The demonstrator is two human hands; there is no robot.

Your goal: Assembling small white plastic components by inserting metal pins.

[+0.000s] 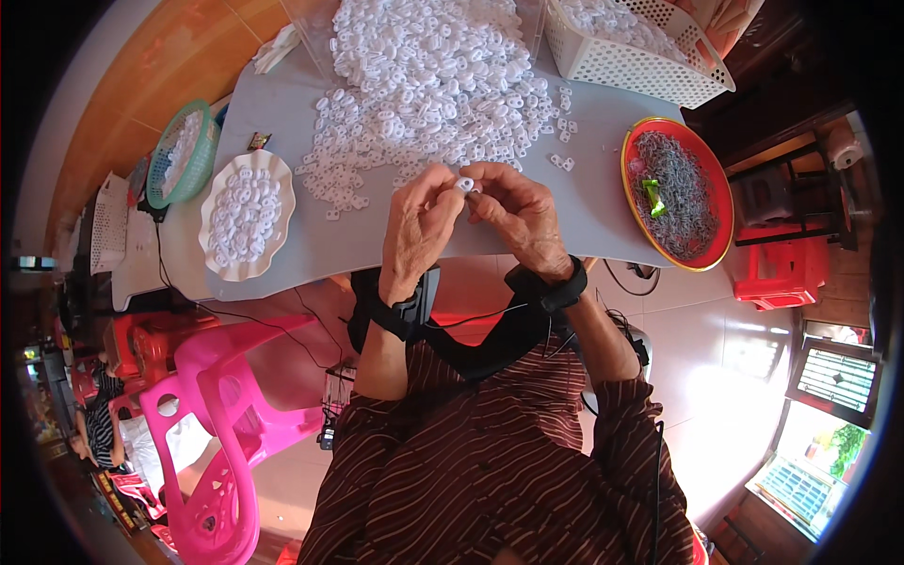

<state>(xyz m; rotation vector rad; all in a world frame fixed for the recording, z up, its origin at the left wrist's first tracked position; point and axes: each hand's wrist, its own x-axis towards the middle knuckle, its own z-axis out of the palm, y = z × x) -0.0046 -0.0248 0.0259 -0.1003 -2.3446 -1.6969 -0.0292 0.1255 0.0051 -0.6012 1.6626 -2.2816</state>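
Both hands meet above the near edge of the grey table (358,240). Between the fingertips sits a small white plastic piece (465,185) with a round hole in it. My left hand (417,226) pinches it from the left with thumb and bent fingers. My right hand (520,212) is closed at its right side, and some of its fingertips are hidden behind the piece. Just beyond the hands spreads a large heap of similar white plastic pieces (433,85). A red bowl (723,202) of thin grey metal parts (673,202) stands to the right.
A white scalloped dish (281,231) of white pieces lies at left, beside a green basket (202,174). A white perforated basket (650,80) stands far right. A pink plastic chair (221,395) is at lower left. Cables (325,344) hang below the table.
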